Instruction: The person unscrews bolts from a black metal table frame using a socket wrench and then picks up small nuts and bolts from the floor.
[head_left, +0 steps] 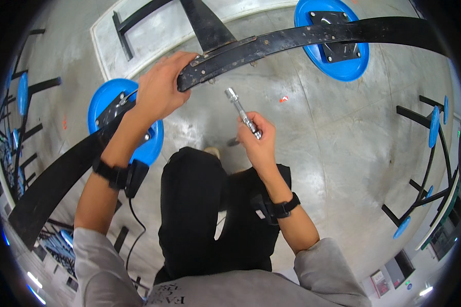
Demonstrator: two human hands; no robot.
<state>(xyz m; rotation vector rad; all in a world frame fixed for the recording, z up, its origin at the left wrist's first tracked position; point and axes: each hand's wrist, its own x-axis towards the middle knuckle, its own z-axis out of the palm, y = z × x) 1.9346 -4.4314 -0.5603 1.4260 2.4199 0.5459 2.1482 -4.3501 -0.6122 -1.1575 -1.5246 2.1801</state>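
Observation:
My left hand is closed on the end of a black metal beam, its fingertips over the upper edge and its thumb below. A black upright leg meets this beam just right of the hand. My right hand grips a chrome socket wrench, its socket end pointing up and left, a short way below the beam and apart from it. Beneath my left wrist a round blue seat with a black plate is partly hidden. Another blue seat sits under the beam at the upper right.
A white tabletop with black legs lies on the grey concrete floor beyond the beam. Similar frames with blue seats stand at the right and left sides. A black cable hangs from the left wrist strap.

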